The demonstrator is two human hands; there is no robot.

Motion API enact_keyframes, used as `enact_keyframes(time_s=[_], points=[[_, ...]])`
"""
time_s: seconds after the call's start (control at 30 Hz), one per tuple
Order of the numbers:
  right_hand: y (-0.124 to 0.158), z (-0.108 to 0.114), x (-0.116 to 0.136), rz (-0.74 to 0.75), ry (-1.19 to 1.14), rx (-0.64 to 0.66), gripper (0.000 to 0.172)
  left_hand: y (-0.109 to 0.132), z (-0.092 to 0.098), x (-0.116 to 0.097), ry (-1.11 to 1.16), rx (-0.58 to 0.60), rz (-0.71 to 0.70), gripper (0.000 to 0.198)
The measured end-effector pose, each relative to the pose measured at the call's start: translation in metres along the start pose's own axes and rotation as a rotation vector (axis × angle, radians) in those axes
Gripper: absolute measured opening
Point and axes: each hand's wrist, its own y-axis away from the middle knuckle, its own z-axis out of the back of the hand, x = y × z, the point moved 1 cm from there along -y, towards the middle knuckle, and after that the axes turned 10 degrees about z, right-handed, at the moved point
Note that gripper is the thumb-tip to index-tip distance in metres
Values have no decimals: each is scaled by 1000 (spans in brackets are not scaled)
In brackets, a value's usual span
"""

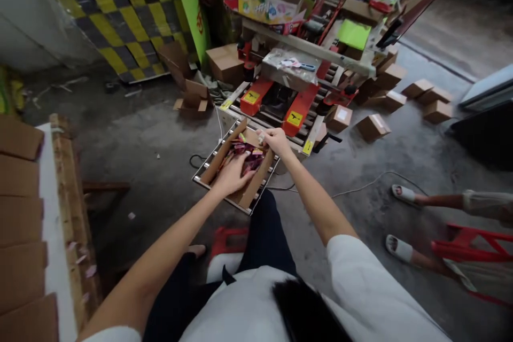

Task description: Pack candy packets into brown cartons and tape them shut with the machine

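Note:
An opened cardboard box (218,163) sits on a short roller stand (196,177) in front of my knees. Inside it lie several small purple and pink packets (253,162), partly covered by my hands. My left hand (232,175) reaches into the box and rests on the packets, its thumb apart from the fingers. At the box's far right corner is my right hand (277,141), its fingers drawn together around a small pale thing too small to name.
Beyond the box stands a red carton-sealing machine (256,97) with rollers. Small closed cartons (372,127) lie on the floor to the right. Flattened cardboard (20,219) is stacked at left. Another person's sandalled foot (403,192) and a red stool (473,246) are at right.

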Motion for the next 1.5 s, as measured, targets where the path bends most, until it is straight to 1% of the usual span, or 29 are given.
enact_keyframes(time_s=[0.07, 0.1, 0.17, 0.2, 0.27, 0.33, 0.37, 0.4, 0.43, 0.5, 0.57, 0.6, 0.63, 0.73, 0.83, 0.87, 0.93, 0.97, 1.03, 1.07, 1.1, 1.13, 1.17, 1.23, 1.27, 1.33, 1.37, 1.43, 1.5], points=[[-2, -6, 2, 4, 79, -91, 64, 5, 12, 0, 192, -143, -20, 52], [-2, -7, 2, 14, 103, -114, 65, 7, 19, -3, 235, -211, -50, 47], [-3, -6, 3, 32, 122, -118, 65, 3, 31, -13, 183, -289, -133, 41], [-3, -5, 3, 40, 128, -111, 65, -1, 35, -18, 110, -288, -166, 44], [-5, -4, 3, 44, 160, -92, 63, -15, 36, -26, -60, -185, -181, 63], [-8, -5, 4, 36, 211, -87, 60, -28, 30, -27, -194, -16, -140, 82], [-9, -6, 5, 32, 236, -91, 58, -32, 26, -25, -240, 61, -115, 84], [-9, -7, 6, 38, 260, -109, 55, -34, 21, -21, -271, 112, -96, 80], [-7, -9, 8, 54, 278, -147, 51, -34, 17, -17, -288, 133, -81, 74], [7, -14, 11, 87, 297, -315, 43, -32, 11, -8, -289, 118, -51, 67], [33, -27, 13, 84, 292, -477, 47, -28, 6, -2, -251, 107, -14, 68], [49, -36, 15, 66, 291, -496, 52, -27, 4, 0, -221, 105, 4, 69], [64, -46, 17, 44, 307, -463, 57, -26, 2, 1, -187, 101, 17, 69], [98, -72, 28, -2, 443, -196, 68, -27, -4, -1, -94, 81, 81, 71], [103, -75, 41, -32, 605, 13, 70, -25, 1, -8, 4, 116, 201, 76], [100, -72, 45, -38, 648, 61, 69, -23, 7, -10, 50, 138, 194, 76], [94, -65, 49, -40, 708, 137, 68, -23, 30, -11, 149, 142, 68, 69], [91, -63, 50, -40, 723, 164, 69, -26, 45, -8, 193, 96, -19, 64], [90, -61, 50, -31, 738, 183, 70, -37, 73, 3, 253, -78, -124, 57], [89, -61, 49, -25, 739, 181, 71, -45, 81, 10, 268, -153, -106, 57], [88, -62, 48, -22, 737, 176, 71, -54, 83, 18, 277, -183, -48, 60], [87, -63, 47, -23, 731, 172, 71, -62, 79, 26, 280, -149, 35, 63], [85, -62, 45, -26, 719, 172, 70, -69, 68, 31, 281, -66, 123, 63], [77, -58, 40, -22, 679, 187, 67, -75, 38, 36, 280, 46, 202, 63], [72, -54, 37, -14, 657, 193, 66, -74, 23, 36, 263, 62, 204, 62], [66, -48, 32, -1, 610, 198, 65, -68, 0, 31, 186, 29, 184, 59], [67, -47, 31, -2, 587, 203, 65, -64, -7, 29, 138, 11, 183, 58], [79, -51, 34, 16, 564, 234, 67, -58, -11, 26, 67, -9, 207, 56], [101, -61, 41, 109, 590, 293, 79, -60, -9, 27, 80, -4, 239, 54]])
